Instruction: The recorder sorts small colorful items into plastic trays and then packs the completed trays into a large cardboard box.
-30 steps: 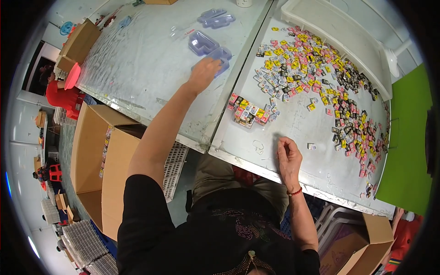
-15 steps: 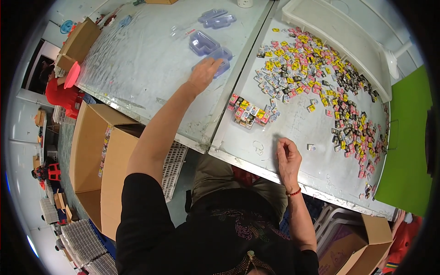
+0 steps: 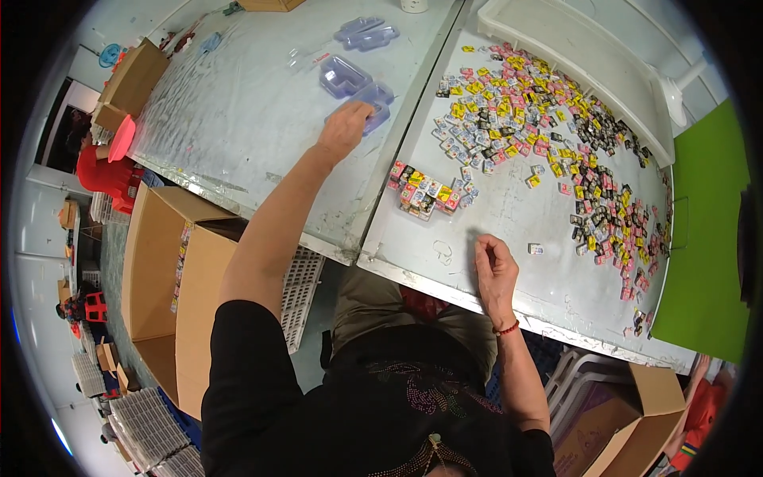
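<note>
My left hand (image 3: 346,129) reaches out over the left table, its fingers closed on the edge of a clear bluish plastic tray (image 3: 380,116). Just beyond it lies another moulded tray (image 3: 343,76), with more clear trays (image 3: 367,34) farther back. Close to the front edge of the right table rests my right hand (image 3: 497,274), its fingers curled in and nothing visible in them. A compact block of small printed boxes (image 3: 421,193) stands to its upper left. One single small box (image 3: 535,249) lies to its right.
Many loose small boxes (image 3: 509,111) in pink, yellow, black and white spread across the right table. A white plastic tray (image 3: 584,60) borders them at the back, a green panel (image 3: 707,238) at the right. Open cardboard boxes (image 3: 207,318) stand below the left table. A co-worker in red (image 3: 103,171) is at far left.
The whole scene has shifted slightly left in the view. My left hand stays at the clear tray, its fingers now lower over the edge. The right hand keeps its curled pose.
</note>
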Demonstrator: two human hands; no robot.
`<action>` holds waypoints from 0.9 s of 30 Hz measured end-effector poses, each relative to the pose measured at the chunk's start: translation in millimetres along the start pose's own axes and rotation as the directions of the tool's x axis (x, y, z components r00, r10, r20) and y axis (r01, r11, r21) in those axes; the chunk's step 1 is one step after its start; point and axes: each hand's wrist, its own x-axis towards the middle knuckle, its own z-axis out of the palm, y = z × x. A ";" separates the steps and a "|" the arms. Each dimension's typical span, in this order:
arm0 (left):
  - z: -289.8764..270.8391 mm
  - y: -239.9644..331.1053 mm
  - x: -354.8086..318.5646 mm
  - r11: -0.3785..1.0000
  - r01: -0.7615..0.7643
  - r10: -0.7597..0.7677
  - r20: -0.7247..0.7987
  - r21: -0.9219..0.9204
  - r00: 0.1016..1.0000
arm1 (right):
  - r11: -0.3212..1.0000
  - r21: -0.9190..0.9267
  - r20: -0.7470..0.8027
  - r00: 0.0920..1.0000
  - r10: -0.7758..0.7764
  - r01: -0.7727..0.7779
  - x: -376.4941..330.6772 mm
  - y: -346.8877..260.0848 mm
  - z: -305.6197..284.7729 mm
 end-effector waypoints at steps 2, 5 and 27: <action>1.4 -2.6 -2.1 1.000 0.029 -0.029 -0.003 0.009 1.000 | 0.999 -0.027 -0.004 1.000 -0.024 0.024 -0.2 1.3 0.8; 4.1 -8.6 -4.8 1.000 0.008 -0.008 -0.013 -0.016 1.000 | 0.999 -0.036 0.003 1.000 -0.027 0.027 -2.1 1.2 0.2; -19.9 186.4 -10.2 0.972 -0.229 0.233 0.253 -0.045 0.939 | 0.989 -0.091 -0.270 0.953 -0.140 0.119 -5.8 -5.0 -39.7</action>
